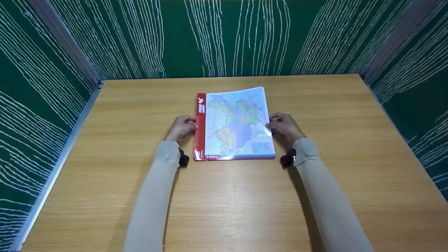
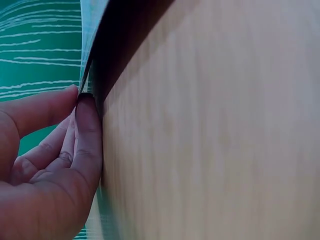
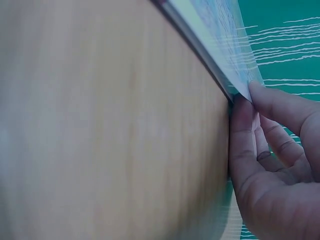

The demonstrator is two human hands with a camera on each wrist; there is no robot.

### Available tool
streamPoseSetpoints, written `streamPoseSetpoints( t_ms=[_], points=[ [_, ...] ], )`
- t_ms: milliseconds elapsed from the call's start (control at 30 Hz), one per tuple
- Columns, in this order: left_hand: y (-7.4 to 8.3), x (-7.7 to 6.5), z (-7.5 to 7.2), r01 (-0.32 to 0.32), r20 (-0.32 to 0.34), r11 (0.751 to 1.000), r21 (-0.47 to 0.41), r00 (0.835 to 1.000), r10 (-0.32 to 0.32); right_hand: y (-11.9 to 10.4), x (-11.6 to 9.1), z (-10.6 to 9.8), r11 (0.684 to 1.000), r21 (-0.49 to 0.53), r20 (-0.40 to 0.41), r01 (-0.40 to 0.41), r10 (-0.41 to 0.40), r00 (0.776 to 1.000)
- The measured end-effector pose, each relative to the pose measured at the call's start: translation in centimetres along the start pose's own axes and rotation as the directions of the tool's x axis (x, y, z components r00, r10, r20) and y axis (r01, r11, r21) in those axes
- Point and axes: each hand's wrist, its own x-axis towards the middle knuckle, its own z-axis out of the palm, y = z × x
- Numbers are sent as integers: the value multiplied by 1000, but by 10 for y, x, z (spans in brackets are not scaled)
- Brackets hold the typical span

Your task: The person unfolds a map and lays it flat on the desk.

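A glossy map (image 1: 232, 122) with a red strip (image 1: 200, 134) down its left side lies face up on the wooden table. My left hand (image 1: 181, 127) pinches its left edge between thumb and fingertips. In the left wrist view, the left hand (image 2: 55, 170) has a fingertip under that edge, with a dark gap below it. On the opposite side my right hand (image 1: 285, 126) pinches the right edge. The right wrist view shows the right hand (image 3: 280, 145) with its thumb on top of the map's corner-like edge (image 3: 220, 40) and a finger beneath.
The wooden table (image 1: 224, 203) stretches around the map on all sides. Green panels (image 1: 231, 38) with white wavy lines stand along the back and both sides, joined by grey posts (image 1: 66, 35). A small black device (image 1: 288, 158) sits at the right wrist, another (image 1: 183, 158) at the left.
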Motion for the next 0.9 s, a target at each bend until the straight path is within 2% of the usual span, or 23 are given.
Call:
streamPoseSetpoints(
  t_ms=[400,900],
  points=[
    [3,-2,-1,-11,-17,1000,12,1000,11,1,-1,-2,998,21,7,54,-54,999],
    [3,-4,-1,-2,-34,1000,4,999,2,1,1,-2,1000,8,-30,23,-23,999]
  ],
)
